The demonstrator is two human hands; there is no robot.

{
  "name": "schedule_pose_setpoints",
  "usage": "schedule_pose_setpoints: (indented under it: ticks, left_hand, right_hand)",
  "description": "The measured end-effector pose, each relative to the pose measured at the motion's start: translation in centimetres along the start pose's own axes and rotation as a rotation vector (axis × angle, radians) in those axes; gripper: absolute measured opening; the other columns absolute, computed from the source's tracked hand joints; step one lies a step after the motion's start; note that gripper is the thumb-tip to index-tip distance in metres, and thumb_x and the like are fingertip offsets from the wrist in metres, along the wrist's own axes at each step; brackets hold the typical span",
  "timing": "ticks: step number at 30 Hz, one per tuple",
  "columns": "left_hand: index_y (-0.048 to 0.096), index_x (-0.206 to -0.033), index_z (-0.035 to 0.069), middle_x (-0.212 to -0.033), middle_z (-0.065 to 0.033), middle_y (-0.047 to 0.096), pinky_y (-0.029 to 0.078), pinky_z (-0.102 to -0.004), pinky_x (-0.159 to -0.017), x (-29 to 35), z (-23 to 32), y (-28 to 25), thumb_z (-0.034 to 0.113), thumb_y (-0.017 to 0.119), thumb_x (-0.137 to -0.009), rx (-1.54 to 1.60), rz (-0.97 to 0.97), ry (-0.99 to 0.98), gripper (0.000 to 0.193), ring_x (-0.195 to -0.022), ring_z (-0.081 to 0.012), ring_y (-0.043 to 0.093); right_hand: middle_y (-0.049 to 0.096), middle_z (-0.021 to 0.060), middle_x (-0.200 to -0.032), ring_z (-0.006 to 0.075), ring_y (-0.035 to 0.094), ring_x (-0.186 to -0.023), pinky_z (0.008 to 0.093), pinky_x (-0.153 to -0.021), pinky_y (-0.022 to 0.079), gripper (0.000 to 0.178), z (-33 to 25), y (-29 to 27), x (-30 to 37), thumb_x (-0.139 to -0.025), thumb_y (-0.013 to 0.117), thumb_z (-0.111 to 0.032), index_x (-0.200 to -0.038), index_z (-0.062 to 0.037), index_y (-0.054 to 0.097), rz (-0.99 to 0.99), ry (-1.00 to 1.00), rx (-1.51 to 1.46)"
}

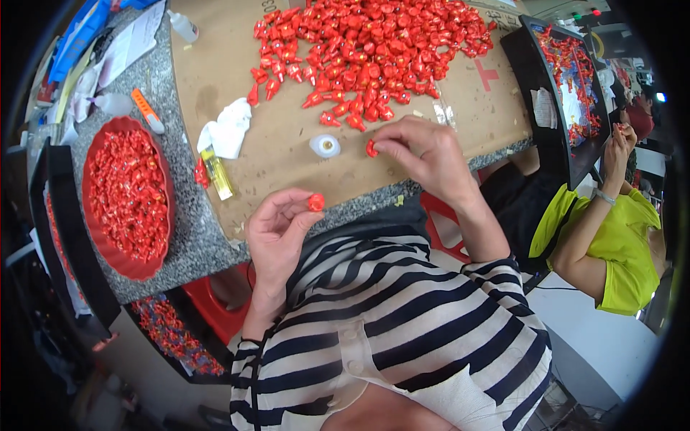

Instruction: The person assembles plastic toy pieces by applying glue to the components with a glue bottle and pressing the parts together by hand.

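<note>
My left hand (277,231) pinches a small round red plastic part (315,202) between thumb and fingertips, above the near edge of the cardboard. Over the cardboard to the right, my right hand (425,152) grips another small red piece (371,148) at its fingertips. Between the hands, a little farther off, lies a small white oval object (325,146) with a yellowish centre. A big heap of red plastic parts (374,54) covers the far side of the cardboard sheet (287,161). Left of my hands are a yellow transparent lighter (217,174) and a crumpled white cloth (227,129).
A red scalloped tray (171,215) full of small red parts stands on the speckled stone tabletop at left. Beyond it lie an orange-handled tool (146,109) and a white bottle (183,26). Black-rimmed trays (519,68) flank the table. A person in yellow-green (607,244) works at right.
</note>
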State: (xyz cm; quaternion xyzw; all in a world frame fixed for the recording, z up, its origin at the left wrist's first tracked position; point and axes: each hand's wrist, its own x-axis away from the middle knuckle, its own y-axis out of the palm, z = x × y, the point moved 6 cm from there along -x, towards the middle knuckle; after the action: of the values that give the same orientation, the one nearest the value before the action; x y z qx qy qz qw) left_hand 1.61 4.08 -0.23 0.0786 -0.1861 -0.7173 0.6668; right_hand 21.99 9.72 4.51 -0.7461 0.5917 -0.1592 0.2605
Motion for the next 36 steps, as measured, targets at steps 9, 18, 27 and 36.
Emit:
schedule_pose_setpoints:
  ticks: [9, 18, 27, 36]
  left_hand:
    - [0.059, -0.089, -0.006, -0.081, -0.0071, 0.063, 0.048, -0.0207, -0.067, 0.0, -0.3, 1.5, -0.008, 0.064, -0.072, -0.235, 0.006, 0.029, 0.017, -0.072, -0.0099, 0.060]
    - [0.062, -0.086, -0.003, -0.083, -0.0084, 0.062, 0.048, -0.0219, -0.063, -0.1, 0.4, 1.8, -0.006, 0.068, -0.068, -0.412, -0.028, 0.178, 0.020, -0.072, -0.0114, 0.060]
    - [0.064, -0.081, -0.001, -0.081, -0.0107, 0.064, 0.048, -0.0265, -0.065, -0.2, 1.0, 1.7, -0.006, 0.070, -0.064, -0.444, -0.009, 0.288, 0.019, -0.073, -0.0188, 0.061]
    - [0.066, -0.079, -0.001, -0.079, -0.0110, 0.063, 0.049, -0.0282, -0.059, 0.1, 2.2, 2.5, -0.008, 0.070, -0.057, -0.662, -0.097, 0.545, 0.024, -0.069, -0.0226, 0.061]
  right_hand:
    - [0.063, 0.0109, -0.076, 0.0217, 0.060, -0.068, 0.0290, -0.061, 0.048, 0.012, -2.2, 2.1, 2.6, -0.073, 0.062, 0.002, -0.085, 0.0019, 0.063, 0.078, -0.071, -0.239]
    - [0.064, 0.0114, -0.077, 0.0212, 0.060, -0.068, 0.0283, -0.061, 0.048, 0.014, -3.3, 3.4, 2.7, -0.070, 0.064, 0.004, -0.085, 0.0024, 0.063, 0.037, -0.154, -0.208]
    - [0.064, 0.0113, -0.078, 0.0179, 0.060, -0.069, 0.0262, -0.062, 0.047, 0.016, -2.1, 4.6, 3.7, -0.072, 0.064, 0.003, -0.088, 0.0025, 0.063, 0.114, 0.021, -0.356]
    - [0.064, 0.0116, -0.078, 0.0178, 0.061, -0.071, 0.0259, -0.064, 0.047, 0.017, -1.4, 5.0, 4.3, -0.070, 0.066, 0.002, -0.087, 0.0013, 0.066, 0.083, 0.024, -0.364]
